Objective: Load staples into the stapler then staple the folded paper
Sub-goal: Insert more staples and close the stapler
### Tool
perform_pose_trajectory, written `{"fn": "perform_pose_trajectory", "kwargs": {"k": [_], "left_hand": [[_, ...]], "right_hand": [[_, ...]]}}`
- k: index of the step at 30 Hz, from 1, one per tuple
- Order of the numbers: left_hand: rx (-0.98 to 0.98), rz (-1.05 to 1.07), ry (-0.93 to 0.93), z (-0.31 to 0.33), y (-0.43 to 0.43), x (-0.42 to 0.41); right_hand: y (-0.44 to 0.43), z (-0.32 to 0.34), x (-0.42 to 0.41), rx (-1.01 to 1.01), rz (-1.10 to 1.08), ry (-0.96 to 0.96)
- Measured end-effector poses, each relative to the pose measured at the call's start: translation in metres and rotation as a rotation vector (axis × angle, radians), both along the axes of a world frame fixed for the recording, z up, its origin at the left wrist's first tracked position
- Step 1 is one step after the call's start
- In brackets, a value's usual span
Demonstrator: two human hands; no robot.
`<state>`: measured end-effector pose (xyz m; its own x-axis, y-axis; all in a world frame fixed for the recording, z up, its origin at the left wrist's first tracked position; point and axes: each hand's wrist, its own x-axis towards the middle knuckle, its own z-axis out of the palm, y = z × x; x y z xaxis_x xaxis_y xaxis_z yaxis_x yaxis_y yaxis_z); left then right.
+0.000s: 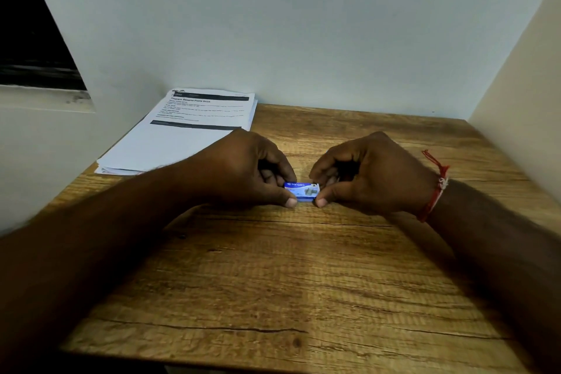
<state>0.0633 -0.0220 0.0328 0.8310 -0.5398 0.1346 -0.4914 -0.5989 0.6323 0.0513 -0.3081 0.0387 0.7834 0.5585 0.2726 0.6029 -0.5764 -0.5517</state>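
Observation:
A small blue staple box [302, 191] is held just above the wooden table [273, 282], near its middle. My left hand [246, 170] pinches the box's left end between thumb and fingers. My right hand [367, 173] pinches the right end, where the box looks slightly open. A stack of printed paper [182, 133] lies at the back left of the table, partly over the edge. No stapler is in view.
A pale wall stands close behind the table and another wall closes off the right side. A dark window opening with a sill is at the upper left. A red thread band circles my right wrist [435, 188].

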Motion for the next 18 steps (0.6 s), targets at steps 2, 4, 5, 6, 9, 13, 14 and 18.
{"fn": "perform_pose_trajectory", "kwargs": {"k": [2, 4, 5, 6, 9, 13, 14, 18], "left_hand": [[-0.007, -0.006, -0.025, -0.002, 0.0, 0.0], [-0.023, 0.0, -0.041, -0.005, -0.001, 0.0], [-0.031, 0.008, -0.046, -0.006, -0.002, 0.0], [-0.033, 0.016, -0.048, -0.007, -0.003, 0.0], [-0.029, 0.032, -0.039, -0.007, -0.007, -0.002], [-0.023, 0.021, 0.011, -0.004, -0.011, -0.009], [-0.028, 0.012, 0.018, -0.002, -0.011, -0.011], [-0.097, 0.169, -0.145, 0.019, 0.009, 0.002]], "right_hand": [[0.001, -0.001, -0.001, 0.008, -0.018, -0.001], [0.002, -0.001, -0.003, -0.003, -0.014, -0.007], [0.002, -0.001, -0.004, -0.01, -0.009, -0.009], [0.002, -0.001, -0.005, -0.021, -0.007, -0.012], [0.002, 0.002, -0.01, -0.072, -0.008, -0.047], [0.005, 0.006, -0.018, -0.113, -0.016, -0.061], [0.005, 0.008, -0.021, -0.108, -0.017, -0.064], [-0.014, 0.025, -0.01, 0.006, -0.202, -0.096]]}}
